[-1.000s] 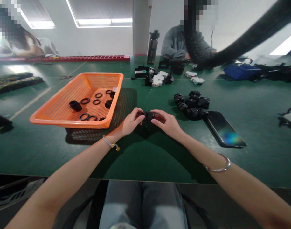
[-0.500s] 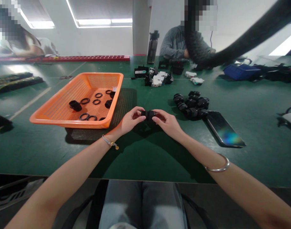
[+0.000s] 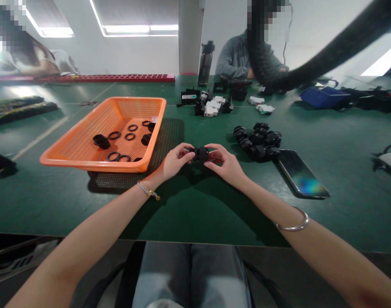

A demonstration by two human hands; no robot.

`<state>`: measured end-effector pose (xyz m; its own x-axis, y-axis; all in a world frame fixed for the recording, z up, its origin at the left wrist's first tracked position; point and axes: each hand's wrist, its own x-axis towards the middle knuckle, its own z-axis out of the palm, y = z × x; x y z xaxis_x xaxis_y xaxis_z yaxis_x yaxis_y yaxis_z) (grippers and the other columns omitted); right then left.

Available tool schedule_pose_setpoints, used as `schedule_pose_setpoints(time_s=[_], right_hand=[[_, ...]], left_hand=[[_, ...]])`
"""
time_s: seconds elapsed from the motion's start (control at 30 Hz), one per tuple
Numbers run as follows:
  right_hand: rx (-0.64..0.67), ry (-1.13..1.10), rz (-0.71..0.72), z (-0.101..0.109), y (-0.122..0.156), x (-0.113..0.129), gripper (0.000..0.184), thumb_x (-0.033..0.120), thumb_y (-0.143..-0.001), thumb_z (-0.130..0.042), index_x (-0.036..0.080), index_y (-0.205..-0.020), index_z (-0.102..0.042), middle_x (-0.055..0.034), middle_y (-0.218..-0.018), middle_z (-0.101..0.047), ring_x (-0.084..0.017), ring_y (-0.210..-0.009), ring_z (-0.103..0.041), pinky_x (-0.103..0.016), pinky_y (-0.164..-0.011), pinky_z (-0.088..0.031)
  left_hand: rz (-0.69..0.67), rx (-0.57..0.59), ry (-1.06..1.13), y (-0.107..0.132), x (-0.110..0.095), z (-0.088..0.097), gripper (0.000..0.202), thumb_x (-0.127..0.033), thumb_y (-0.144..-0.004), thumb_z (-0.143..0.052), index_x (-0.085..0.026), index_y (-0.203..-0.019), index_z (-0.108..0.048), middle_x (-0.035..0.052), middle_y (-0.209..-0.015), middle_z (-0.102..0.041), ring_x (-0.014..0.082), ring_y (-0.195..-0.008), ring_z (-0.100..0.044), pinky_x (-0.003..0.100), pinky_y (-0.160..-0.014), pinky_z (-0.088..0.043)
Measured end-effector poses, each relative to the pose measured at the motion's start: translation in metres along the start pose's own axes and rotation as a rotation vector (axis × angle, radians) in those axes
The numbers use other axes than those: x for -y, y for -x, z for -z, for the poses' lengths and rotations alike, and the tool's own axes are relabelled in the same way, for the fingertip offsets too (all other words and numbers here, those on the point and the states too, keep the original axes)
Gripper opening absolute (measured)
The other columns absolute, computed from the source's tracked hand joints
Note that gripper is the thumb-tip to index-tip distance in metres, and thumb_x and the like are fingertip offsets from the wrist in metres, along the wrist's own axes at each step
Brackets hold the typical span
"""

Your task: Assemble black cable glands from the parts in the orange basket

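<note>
A black plastic cable gland (image 3: 201, 154) is held just above the table in front of me. My left hand (image 3: 178, 159) pinches its left end between thumb and fingers. At the right end, the thumb and fingertips of my right hand (image 3: 223, 161) curl around the ridged nut, with a gap showing inside the grip. To the left, an orange plastic basket (image 3: 62, 159) contains several black rings (image 3: 114, 135) and a few loose black fittings (image 3: 101, 141). A pile of similar black cable glands (image 3: 257, 139) lies to the right of my right hand.
A phone (image 3: 302, 174) lies beside the pile. White and black small parts (image 3: 214, 105) sit farther back, near a dark bottle (image 3: 205, 64). A blue bin (image 3: 325, 97) stands at the far right. Across the table sits a person in a grey sleeve (image 3: 230, 55).
My right fingers have shifted and opened slightly around the nut, so more of the cable gland shows. My left hand keeps nearly the same place.
</note>
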<state>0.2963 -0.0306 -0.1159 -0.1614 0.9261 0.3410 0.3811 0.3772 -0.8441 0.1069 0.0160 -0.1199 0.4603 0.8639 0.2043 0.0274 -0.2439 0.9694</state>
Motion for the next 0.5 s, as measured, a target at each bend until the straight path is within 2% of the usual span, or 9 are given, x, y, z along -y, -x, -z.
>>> schedule_pose_setpoints(time_s=[0.3, 0.5], right_hand=[[0.0, 0.011, -0.03, 0.0011, -0.0007, 0.0023, 0.039, 0.032, -0.072, -0.063, 0.02, -0.108, -0.057, -0.002, -0.079, -0.068, -0.018, -0.07, -0.064, -0.035, -0.07, -0.053], [-0.004, -0.008, -0.049, 0.0004, -0.001, 0.0016, 0.036, 0.036, -0.074, -0.063, 0.021, -0.106, -0.059, -0.0021, -0.078, -0.069, -0.02, -0.071, -0.066, -0.036, -0.071, -0.053]], left_hand=[[-0.02, 0.002, 0.01, 0.0005, -0.0005, 0.0005, 0.025, -0.031, -0.074, -0.063, -0.016, -0.091, -0.052, -0.0056, -0.064, -0.053, 0.0078, -0.059, -0.052, 0.021, -0.06, -0.04], [-0.028, 0.002, -0.013, 0.002, -0.001, 0.0004, 0.027, -0.033, -0.074, -0.064, -0.017, -0.092, -0.053, -0.0052, -0.065, -0.053, 0.0081, -0.06, -0.052, 0.021, -0.059, -0.04]])
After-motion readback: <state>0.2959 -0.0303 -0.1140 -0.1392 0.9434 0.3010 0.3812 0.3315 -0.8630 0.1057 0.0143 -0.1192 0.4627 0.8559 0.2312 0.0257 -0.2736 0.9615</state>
